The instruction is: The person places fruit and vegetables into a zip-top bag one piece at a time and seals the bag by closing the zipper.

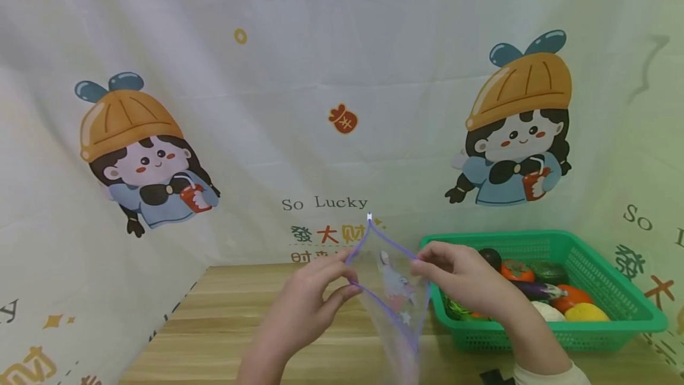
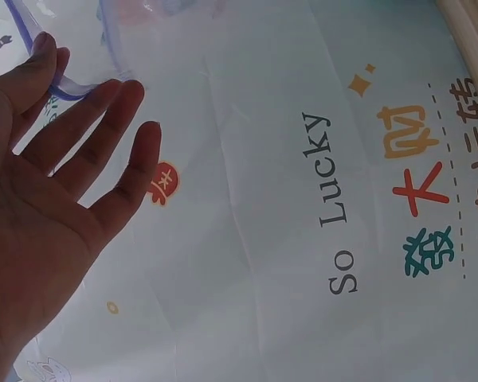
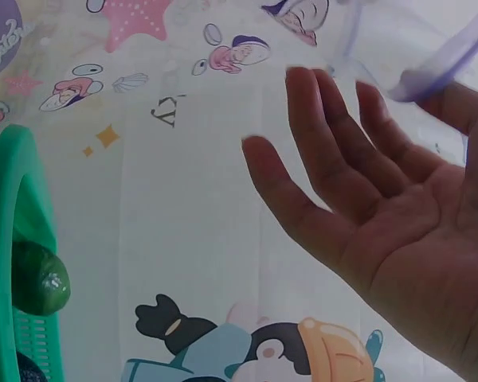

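Note:
A clear zip bag (image 1: 394,296) with a purple-edged mouth and cartoon prints is held above the wooden table. Its mouth gapes, with a white slider at the far corner. On the left side, my left hand (image 1: 310,302) pinches the rim between thumb and fingers; the left wrist view shows the purple rim (image 2: 73,90) at the fingertips. Opposite it, my right hand (image 1: 470,275) pinches the other rim near the basket. In the right wrist view, the bag's purple edge (image 3: 454,60) lies by the thumb, while several fingers extend behind. The bag's bottom runs out of the head view.
A green plastic basket (image 1: 630,314) stands at right on the wooden table (image 1: 224,314). It holds an eggplant (image 1: 534,290), a yellow lemon-like piece (image 1: 586,312), and several other vegetables or fruits. A printed cloth (image 1: 278,106) hangs behind. Something black (image 1: 496,377) lies by the right sleeve.

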`<action>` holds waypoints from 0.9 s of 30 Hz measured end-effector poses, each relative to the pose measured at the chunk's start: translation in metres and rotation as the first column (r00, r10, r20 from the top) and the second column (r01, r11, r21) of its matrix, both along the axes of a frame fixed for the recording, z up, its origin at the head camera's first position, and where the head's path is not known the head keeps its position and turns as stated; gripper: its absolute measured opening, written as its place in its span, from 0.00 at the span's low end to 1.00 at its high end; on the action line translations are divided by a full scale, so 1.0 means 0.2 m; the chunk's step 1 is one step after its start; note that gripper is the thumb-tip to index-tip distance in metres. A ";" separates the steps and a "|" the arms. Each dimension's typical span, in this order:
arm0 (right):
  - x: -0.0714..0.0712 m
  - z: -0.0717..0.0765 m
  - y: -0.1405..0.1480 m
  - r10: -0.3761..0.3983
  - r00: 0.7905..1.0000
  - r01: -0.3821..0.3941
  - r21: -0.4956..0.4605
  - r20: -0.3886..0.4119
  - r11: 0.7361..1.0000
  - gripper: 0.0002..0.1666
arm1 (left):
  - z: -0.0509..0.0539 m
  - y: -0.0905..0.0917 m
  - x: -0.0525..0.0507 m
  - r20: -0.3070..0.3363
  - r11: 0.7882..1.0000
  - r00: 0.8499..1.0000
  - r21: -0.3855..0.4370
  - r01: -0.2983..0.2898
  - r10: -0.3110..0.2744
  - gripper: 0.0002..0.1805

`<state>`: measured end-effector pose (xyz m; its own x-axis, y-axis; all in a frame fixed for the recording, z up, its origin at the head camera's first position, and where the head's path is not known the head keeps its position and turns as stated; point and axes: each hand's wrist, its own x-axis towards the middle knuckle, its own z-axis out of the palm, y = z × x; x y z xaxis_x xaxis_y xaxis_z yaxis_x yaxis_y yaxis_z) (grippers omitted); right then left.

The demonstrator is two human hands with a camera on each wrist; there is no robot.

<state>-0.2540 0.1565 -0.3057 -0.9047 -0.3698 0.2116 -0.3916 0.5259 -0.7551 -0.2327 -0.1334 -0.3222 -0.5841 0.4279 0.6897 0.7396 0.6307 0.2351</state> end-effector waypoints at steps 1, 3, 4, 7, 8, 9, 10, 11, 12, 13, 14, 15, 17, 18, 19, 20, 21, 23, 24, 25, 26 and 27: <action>0.00 0.01 0.00 0.017 1.000 -0.017 0.014 -0.002 1.000 0.19 | 0.00 0.00 0.00 -0.002 1.000 1.000 0.006 0.001 -0.001 0.06; 0.01 0.01 0.00 0.027 1.000 -0.027 0.043 0.000 0.999 0.22 | 0.00 0.00 0.00 -0.006 1.000 1.000 0.015 0.000 0.000 0.06; 0.01 0.02 0.01 0.025 1.000 -0.026 0.055 0.004 0.998 0.23 | 0.00 0.01 0.00 -0.005 1.000 1.000 0.018 -0.004 0.004 0.06; 0.01 0.02 0.04 0.031 0.999 -0.030 0.092 -0.009 0.995 0.23 | 0.00 0.01 -0.01 -0.002 1.000 1.000 0.025 -0.010 0.010 0.07; 0.01 0.02 0.06 0.035 0.999 -0.033 0.106 -0.016 0.994 0.23 | 0.00 0.01 -0.01 -0.006 1.000 1.000 0.022 -0.010 0.010 0.07; 0.00 0.01 0.08 0.038 0.999 -0.035 0.121 -0.019 0.992 0.23 | 0.00 0.01 -0.01 -0.010 1.000 1.000 0.017 -0.006 0.007 0.07; 0.00 0.01 0.09 0.041 0.999 -0.038 0.133 -0.020 0.990 0.23 | 0.00 0.01 -0.01 -0.013 1.000 1.000 0.012 0.000 0.001 0.07; -0.01 0.00 0.11 0.041 0.999 -0.038 0.147 -0.020 0.988 0.23 | 0.00 0.01 -0.01 -0.018 1.000 1.000 0.007 0.007 -0.006 0.07; -0.02 0.00 0.13 0.040 0.999 -0.036 0.163 -0.017 0.986 0.24 | 0.00 0.01 -0.01 -0.022 1.000 1.000 0.003 0.015 -0.015 0.07; -0.02 -0.01 0.16 0.031 0.999 -0.029 0.176 -0.009 0.984 0.24 | 0.00 0.02 -0.01 -0.027 1.000 0.999 -0.002 0.025 -0.025 0.07; -0.03 -0.01 0.18 0.023 1.000 -0.021 0.189 -0.005 0.982 0.25 | 0.00 0.02 -0.02 -0.033 0.999 0.999 -0.005 0.034 -0.035 0.07; -0.04 -0.02 0.20 0.013 1.000 -0.013 0.202 -0.001 0.979 0.25 | 0.00 0.02 -0.02 -0.036 0.999 0.998 -0.007 0.042 -0.042 0.07; -0.05 -0.03 0.24 -0.002 1.000 0.002 0.228 0.001 0.974 0.26 | 0.00 0.02 -0.02 -0.047 0.999 0.998 -0.011 0.047 -0.047 0.06; -0.06 -0.04 0.26 -0.014 1.000 0.012 0.245 0.004 0.969 0.26 | 0.00 0.02 -0.02 -0.052 0.999 0.997 -0.013 0.048 -0.048 0.06; -0.07 -0.04 0.28 -0.023 1.000 0.021 0.264 0.004 0.964 0.26 | 0.00 0.02 -0.01 -0.058 0.999 0.997 -0.015 0.048 -0.048 0.06; -0.08 -0.05 0.30 -0.039 0.999 0.035 0.292 0.008 0.956 0.26 | 0.00 0.02 -0.01 -0.065 0.999 0.997 -0.018 0.048 -0.049 0.06; -0.10 -0.06 0.32 -0.051 0.999 0.042 0.320 0.018 0.946 0.26 | 0.00 0.02 -0.01 -0.072 0.999 0.996 -0.021 0.045 -0.047 0.06; -0.12 -0.08 0.36 -0.083 0.995 0.058 0.377 0.049 0.924 0.28 | 0.00 0.02 -0.01 -0.087 0.999 0.995 -0.029 0.039 -0.041 0.06; -0.14 -0.10 0.37 -0.091 0.994 0.059 0.402 0.062 0.914 0.30 | 0.00 0.02 -0.01 -0.093 0.999 0.995 -0.032 0.036 -0.038 0.06; -0.15 -0.11 0.39 -0.101 0.992 0.061 0.420 0.072 0.905 0.31 | 0.00 0.02 -0.01 -0.100 0.999 0.994 -0.035 0.032 -0.036 0.06; -0.16 -0.12 0.40 -0.111 0.990 0.064 0.434 0.083 0.899 0.32 | 0.00 0.02 0.00 -0.107 0.999 0.994 -0.039 0.026 -0.030 0.06; -0.17 -0.14 0.42 -0.114 0.989 0.062 0.439 0.092 0.896 0.32 | -0.01 0.02 0.00 -0.112 0.999 0.993 -0.043 0.022 -0.027 0.07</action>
<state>-0.2882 0.2403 -0.3332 -0.9460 -0.3192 -0.0566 -0.2545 0.8396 -0.4799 -0.2332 -0.1290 -0.3235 -0.4929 0.4706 0.7318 0.7751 0.6196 0.1236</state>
